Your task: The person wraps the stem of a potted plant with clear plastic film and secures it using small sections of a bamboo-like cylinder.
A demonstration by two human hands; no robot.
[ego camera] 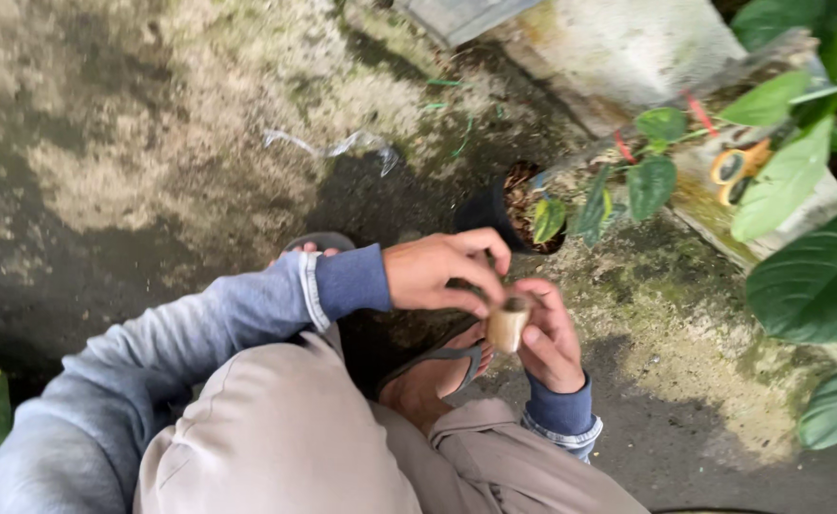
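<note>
I squat over wet, mossy concrete ground. My right hand (550, 338) is closed around a small tan cylinder (508, 326), a short tube-like piece with a dark open top. My left hand (442, 271) reaches across from the left, and its fingertips pinch at the top rim of that cylinder. Both arms wear blue-grey sleeves. Just beyond my hands lies a small black plastic pot (499, 211), tipped on its side, filled with brown bark-like mix and holding a young green-leafed plant (618, 186).
My foot in a grey sandal (438, 366) rests below the hands. Orange-handled scissors (737, 167) lie on a mossy concrete ledge (799, 205) at right, among large green leaves (818, 276). A crumpled clear plastic strip (338, 148) lies on the ground.
</note>
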